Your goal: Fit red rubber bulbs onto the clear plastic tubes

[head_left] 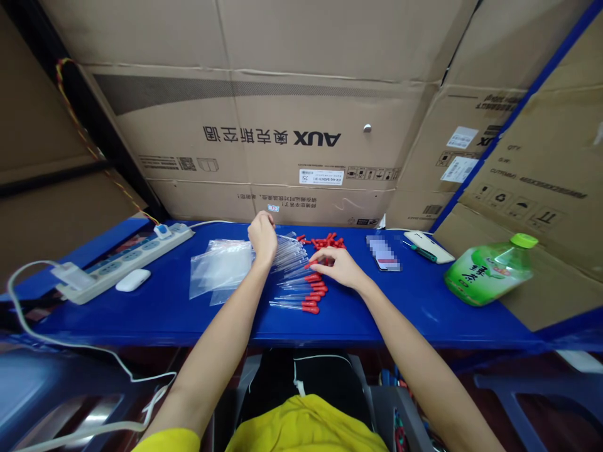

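Note:
Glass droppers with red rubber bulbs (310,309) lie in a rough column at the front middle of the blue table, tubes pointing left. My right hand (340,266) is closed in a pinch at the red bulb of a dropper (308,266) at the top of that column. Behind it is a fanned pile of clear glass tubes (288,252), with loose red bulbs (330,241) heaped to its right. My left hand (262,237) is curled closed at the left edge of the tubes; what its fingers hold is hidden. Clear plastic bags (226,267) lie to its left.
A white power strip (127,260) and a white earphone case (133,280) sit at the left. On the right are a phone (384,253), a white object (428,246) with a green-handled tool (423,252), and a green drink bottle (487,273). Cardboard (264,107) walls the back.

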Tool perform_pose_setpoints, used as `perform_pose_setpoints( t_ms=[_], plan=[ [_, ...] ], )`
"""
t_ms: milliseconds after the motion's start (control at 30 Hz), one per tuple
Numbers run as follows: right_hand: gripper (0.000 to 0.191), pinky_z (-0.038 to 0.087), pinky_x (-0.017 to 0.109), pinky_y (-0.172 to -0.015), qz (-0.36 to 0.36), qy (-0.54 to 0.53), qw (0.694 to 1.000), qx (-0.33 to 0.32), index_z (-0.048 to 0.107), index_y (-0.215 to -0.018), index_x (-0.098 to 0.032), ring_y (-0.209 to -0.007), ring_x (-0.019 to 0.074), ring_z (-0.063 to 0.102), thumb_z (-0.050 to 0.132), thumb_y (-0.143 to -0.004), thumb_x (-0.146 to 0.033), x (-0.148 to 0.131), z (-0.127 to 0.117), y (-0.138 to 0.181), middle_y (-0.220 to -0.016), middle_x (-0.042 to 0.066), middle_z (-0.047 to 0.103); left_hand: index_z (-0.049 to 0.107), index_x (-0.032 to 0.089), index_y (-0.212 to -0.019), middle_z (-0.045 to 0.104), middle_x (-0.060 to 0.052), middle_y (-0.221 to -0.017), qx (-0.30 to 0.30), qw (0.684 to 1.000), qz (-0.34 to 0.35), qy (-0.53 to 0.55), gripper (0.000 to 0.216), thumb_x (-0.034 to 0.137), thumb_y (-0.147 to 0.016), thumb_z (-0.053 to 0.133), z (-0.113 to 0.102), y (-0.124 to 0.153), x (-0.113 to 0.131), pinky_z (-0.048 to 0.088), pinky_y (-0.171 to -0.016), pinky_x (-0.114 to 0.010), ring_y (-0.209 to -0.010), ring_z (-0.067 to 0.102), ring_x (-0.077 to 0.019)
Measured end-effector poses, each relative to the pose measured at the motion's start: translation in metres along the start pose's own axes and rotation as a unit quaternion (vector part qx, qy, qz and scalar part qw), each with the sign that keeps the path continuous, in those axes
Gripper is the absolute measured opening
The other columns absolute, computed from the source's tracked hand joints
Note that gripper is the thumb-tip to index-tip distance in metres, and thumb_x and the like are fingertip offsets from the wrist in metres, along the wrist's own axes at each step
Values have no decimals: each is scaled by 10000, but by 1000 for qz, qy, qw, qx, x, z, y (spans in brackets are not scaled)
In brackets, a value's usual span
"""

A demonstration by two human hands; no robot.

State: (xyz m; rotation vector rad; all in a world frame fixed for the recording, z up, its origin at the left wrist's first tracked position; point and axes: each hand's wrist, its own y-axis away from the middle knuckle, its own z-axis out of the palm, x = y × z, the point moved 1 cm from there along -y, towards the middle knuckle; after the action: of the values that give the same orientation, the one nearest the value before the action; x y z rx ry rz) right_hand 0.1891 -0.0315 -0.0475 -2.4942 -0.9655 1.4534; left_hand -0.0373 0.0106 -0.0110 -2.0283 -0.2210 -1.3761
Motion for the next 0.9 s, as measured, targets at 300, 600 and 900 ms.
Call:
perform_pose_setpoints(
  t_ms=[300, 600, 900],
  plan=[
    [105, 439, 380, -938, -49, 177, 981, -62, 769, -918, -234, -980, 212, 560, 692, -899, -303, 7, -1, 1, -967, 52, 701, 593, 211, -753, 562, -6, -612, -223, 938, 219, -150, 357, 413, -992, 422, 11, 11, 0, 272, -607, -276, -606, 506, -169],
    [166, 428, 413, -975, -55, 221, 973, -40, 786, -925, -249, -1030, 229, 506, 661, -871, -154, 13, -10, 3, -1024, 58, 653, 779, 255, -918, 737, 9, -827, -522, 787, 270, -190, 172, 356, -800, 704, 16, 18, -9, 341, -621, -247, -704, 616, -146],
    [118, 427, 443, -959, -58, 247, 965, -71, 806, -939, -268, -1046, 250, 480, 698, -896, -250, 21, -15, 4, -1097, 73, 632, 811, 220, -869, 716, -16, -762, -583, 754, 270, -138, 151, 289, -765, 726, 20, 18, -14, 366, -627, -235, -654, 591, -134]
  ],
)
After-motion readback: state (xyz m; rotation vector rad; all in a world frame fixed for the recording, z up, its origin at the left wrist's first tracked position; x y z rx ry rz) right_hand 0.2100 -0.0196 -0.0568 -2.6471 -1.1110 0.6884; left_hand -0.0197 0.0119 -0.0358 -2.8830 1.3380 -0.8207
